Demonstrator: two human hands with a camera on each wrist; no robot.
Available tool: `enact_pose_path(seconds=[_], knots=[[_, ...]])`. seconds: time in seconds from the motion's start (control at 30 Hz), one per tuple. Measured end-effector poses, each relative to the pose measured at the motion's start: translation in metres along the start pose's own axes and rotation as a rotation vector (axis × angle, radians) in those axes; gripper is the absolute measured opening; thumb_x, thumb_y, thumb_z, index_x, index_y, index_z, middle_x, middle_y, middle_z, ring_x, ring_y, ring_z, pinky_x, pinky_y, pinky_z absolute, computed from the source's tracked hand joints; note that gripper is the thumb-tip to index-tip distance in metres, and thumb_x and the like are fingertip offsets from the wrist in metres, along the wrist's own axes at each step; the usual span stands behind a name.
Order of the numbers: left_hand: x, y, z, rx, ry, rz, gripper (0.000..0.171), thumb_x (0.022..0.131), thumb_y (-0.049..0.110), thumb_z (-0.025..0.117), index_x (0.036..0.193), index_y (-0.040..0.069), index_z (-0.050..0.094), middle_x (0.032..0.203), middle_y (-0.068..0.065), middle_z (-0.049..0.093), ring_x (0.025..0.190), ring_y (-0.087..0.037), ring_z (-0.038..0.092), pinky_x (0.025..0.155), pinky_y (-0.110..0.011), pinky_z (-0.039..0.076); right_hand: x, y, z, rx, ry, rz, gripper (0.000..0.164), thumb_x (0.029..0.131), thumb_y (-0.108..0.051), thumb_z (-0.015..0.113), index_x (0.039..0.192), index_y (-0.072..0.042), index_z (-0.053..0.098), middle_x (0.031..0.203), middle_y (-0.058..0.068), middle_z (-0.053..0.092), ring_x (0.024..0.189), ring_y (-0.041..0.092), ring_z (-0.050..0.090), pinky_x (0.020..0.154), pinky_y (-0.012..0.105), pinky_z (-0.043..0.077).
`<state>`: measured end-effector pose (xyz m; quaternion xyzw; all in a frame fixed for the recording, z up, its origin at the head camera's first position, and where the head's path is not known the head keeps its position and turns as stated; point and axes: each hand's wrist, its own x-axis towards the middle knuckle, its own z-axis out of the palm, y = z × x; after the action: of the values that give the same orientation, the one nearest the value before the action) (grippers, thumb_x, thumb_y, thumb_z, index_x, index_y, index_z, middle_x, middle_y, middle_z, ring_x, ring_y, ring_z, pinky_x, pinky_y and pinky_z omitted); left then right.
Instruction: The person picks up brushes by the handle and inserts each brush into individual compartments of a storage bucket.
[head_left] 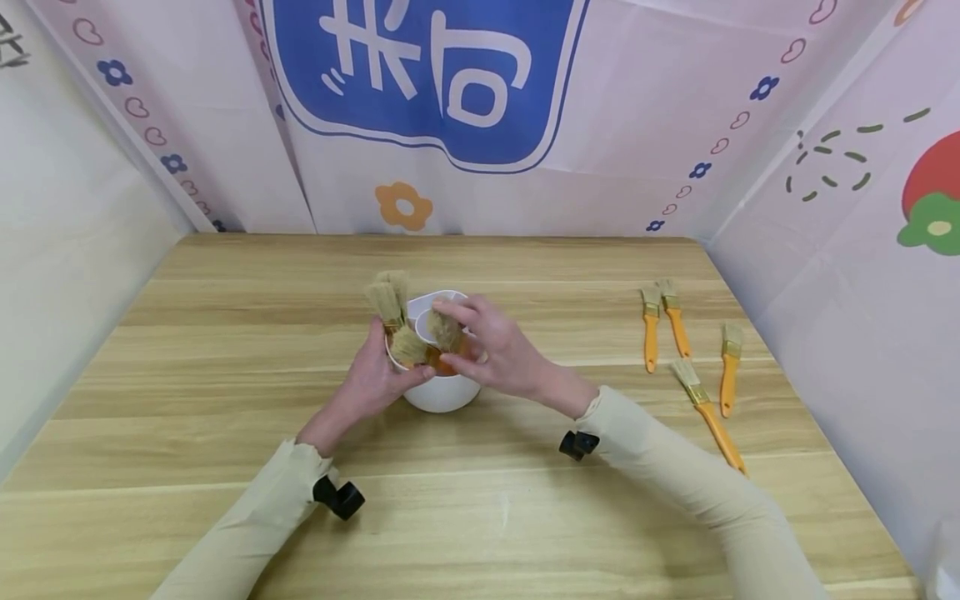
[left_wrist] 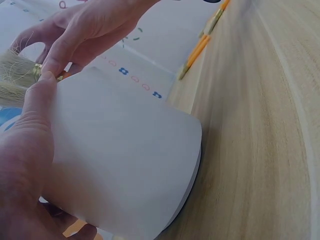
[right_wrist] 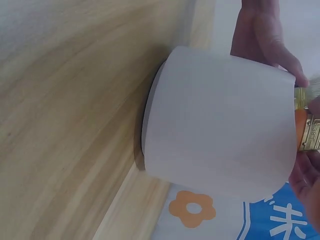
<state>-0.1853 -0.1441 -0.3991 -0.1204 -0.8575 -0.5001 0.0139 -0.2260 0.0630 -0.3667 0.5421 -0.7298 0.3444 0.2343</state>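
A white round container (head_left: pixel 442 395) with an inner divider stands on the wooden table. My left hand (head_left: pixel 372 372) grips its left side, the thumb over the near rim. Upright paintbrushes (head_left: pixel 387 303) stick out at the container's left, bristles up, and another bristle head (head_left: pixel 408 347) is close to the left thumb. My right hand (head_left: pixel 506 346) holds a paintbrush (head_left: pixel 445 332) at the container's right side, bristles up. In the right wrist view, this brush's metal ferrule (right_wrist: pixel 312 134) shows above the rim and its orange handle goes down inside.
Several paintbrushes with orange handles lie loose at the table's right, among them a longer one (head_left: pixel 708 408) nearest me and a short one (head_left: pixel 730 367) by the right edge. Printed cloth walls (head_left: pixel 480 200) enclose the table's back and sides.
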Motion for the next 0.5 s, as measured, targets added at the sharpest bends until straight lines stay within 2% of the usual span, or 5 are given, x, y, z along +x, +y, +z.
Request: enact_pose_path(seconds=[0.13, 0.23, 0.5], knots=[[-0.0007, -0.0004, 0.0004, 0.001, 0.009, 0.002, 0.088, 0.076, 0.028, 0.078, 0.138, 0.004, 0.019, 0.133, -0.021, 0.045, 0.122, -0.036, 0.047, 0.101, -0.052, 0.04, 0.0, -0.0026, 0.0033, -0.032, -0.004, -0.015, 0.062, 0.077, -0.015, 0.075, 0.128, -0.005, 0.042, 0.109, 0.017, 0.054, 0.08, 0.017, 0.054, 0.068, 0.022, 0.049], [-0.0008, -0.0001, 0.0009, 0.007, 0.015, 0.004, 0.091, 0.075, 0.032, 0.078, 0.138, 0.005, 0.019, 0.134, -0.021, 0.044, 0.122, -0.036, 0.047, 0.1, -0.052, 0.041, -0.0007, -0.0039, 0.006, -0.059, -0.011, -0.025, 0.064, 0.078, -0.018, 0.075, 0.13, -0.008, 0.04, 0.108, 0.016, 0.055, 0.087, 0.019, 0.054, 0.073, 0.024, 0.049], [0.0, -0.0026, 0.0, 0.026, 0.019, 0.002, 0.095, 0.074, 0.041, 0.077, 0.139, 0.004, 0.02, 0.133, -0.021, 0.046, 0.122, -0.036, 0.047, 0.101, -0.053, 0.039, -0.0073, -0.0027, 0.0057, -0.049, 0.007, -0.06, 0.078, 0.08, -0.014, 0.071, 0.145, -0.02, 0.027, 0.11, 0.019, 0.053, 0.091, 0.022, 0.055, 0.072, 0.027, 0.049]])
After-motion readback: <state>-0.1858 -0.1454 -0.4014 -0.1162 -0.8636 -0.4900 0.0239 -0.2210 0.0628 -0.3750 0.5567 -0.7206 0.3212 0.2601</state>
